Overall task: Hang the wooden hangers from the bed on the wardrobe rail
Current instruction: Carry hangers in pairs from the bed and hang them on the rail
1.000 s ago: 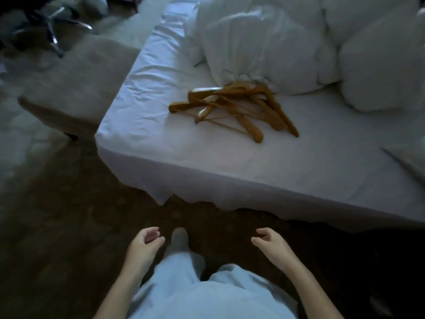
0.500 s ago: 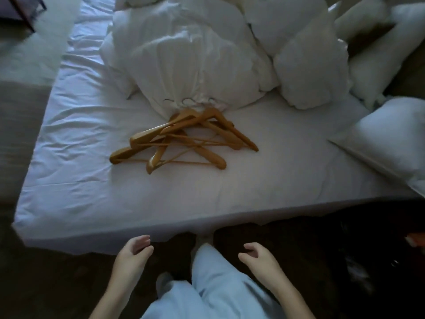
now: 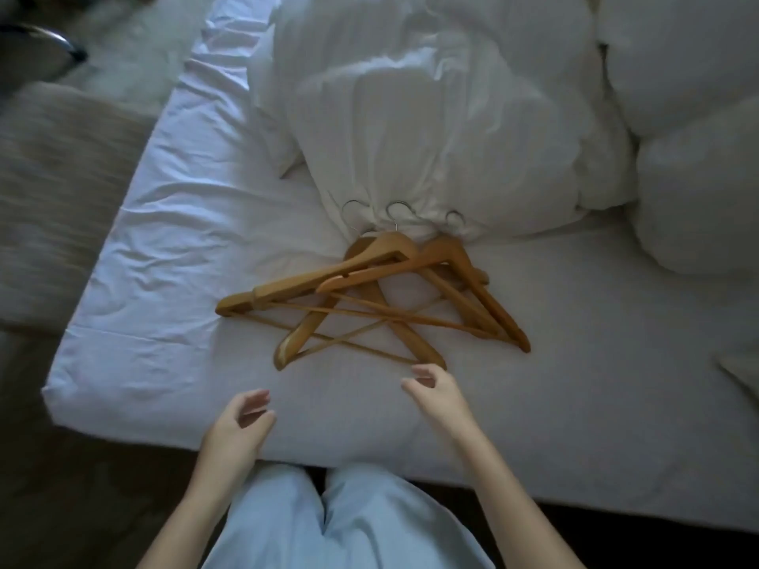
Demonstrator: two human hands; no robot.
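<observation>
A pile of wooden hangers (image 3: 394, 264) lies overlapped on the white bed sheet (image 3: 172, 289), their metal hooks (image 3: 396, 209) resting against a bunched white duvet. My right hand (image 3: 437, 394) hovers over the sheet just below the nearest hanger's lower end, fingers apart and empty. My left hand (image 3: 240, 425) is lower and to the left, above the mattress edge, also open and holding nothing. The wardrobe rail is not in view.
A crumpled white duvet (image 3: 431, 117) and pillows (image 3: 694, 190) fill the back and right of the bed. A beige upholstered bench (image 3: 53, 190) stands left of the bed, with a dark chair base (image 3: 49, 39) beyond it. My light blue trousers (image 3: 349, 523) touch the bed's front edge.
I have stepped right up to the bed. Both hands rose from beside my legs to over the mattress, the right one reaching close to the hangers. The hangers have not moved.
</observation>
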